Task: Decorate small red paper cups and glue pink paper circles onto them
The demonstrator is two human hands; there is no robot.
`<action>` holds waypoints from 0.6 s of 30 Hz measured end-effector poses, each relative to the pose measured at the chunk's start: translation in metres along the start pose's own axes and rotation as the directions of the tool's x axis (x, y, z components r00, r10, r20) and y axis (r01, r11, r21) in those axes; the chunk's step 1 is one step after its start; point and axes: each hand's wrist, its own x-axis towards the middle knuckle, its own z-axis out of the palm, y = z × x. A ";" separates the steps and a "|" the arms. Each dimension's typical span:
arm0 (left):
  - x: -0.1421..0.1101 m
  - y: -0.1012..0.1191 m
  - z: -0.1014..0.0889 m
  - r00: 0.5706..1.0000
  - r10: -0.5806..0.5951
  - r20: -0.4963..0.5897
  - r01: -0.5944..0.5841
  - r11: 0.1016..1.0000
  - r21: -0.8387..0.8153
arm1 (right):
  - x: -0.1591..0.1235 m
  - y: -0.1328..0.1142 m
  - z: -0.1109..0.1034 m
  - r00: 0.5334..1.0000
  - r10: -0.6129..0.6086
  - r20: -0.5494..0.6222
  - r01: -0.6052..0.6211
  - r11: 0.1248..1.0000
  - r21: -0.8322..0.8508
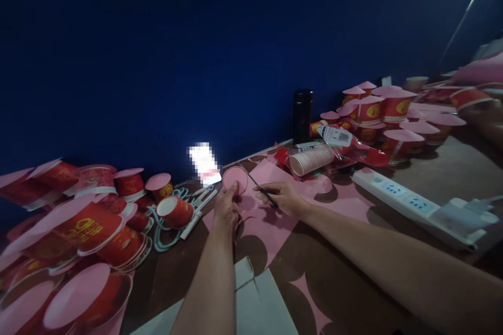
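Note:
My left hand (pixel 228 207) grips a round pink piece (pixel 231 178) with a visible rim. It may be the end of a paper cup; the hand hides its lower part. In my right hand (pixel 286 198) is a slim dark pen-like tool (pixel 268 197), slanting up and left toward the round piece's right edge. Whether its tip touches that edge I cannot tell. Beneath both hands lies a pink paper sheet (pixel 275 235) with round cut-outs.
Red paper cups with pink discs crowd the left (pixel 88 225) and the back right (pixel 371 112). A lit phone (pixel 204 162), cable (pixel 159 235), black flask (pixel 302 115), stack of cups (pixel 314 159), power strip (pixel 396 193) and white card (pixel 261 303) surround my hands. Another person's hand (pixel 481 120) is far right.

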 end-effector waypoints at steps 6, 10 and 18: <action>0.000 0.001 0.001 1.000 -0.009 -0.018 0.009 1.000 -0.027 | 0.001 0.003 0.000 1.000 0.002 0.001 -0.002 1.000 -0.003; 0.000 0.002 0.000 1.000 0.009 0.006 -0.008 1.000 -0.028 | 0.000 -0.002 0.002 1.000 -0.013 0.006 0.013 1.000 0.023; 0.002 0.002 -0.002 1.000 0.018 -0.002 -0.018 0.997 -0.070 | -0.002 -0.004 0.002 1.000 -0.012 0.014 0.012 1.000 -0.022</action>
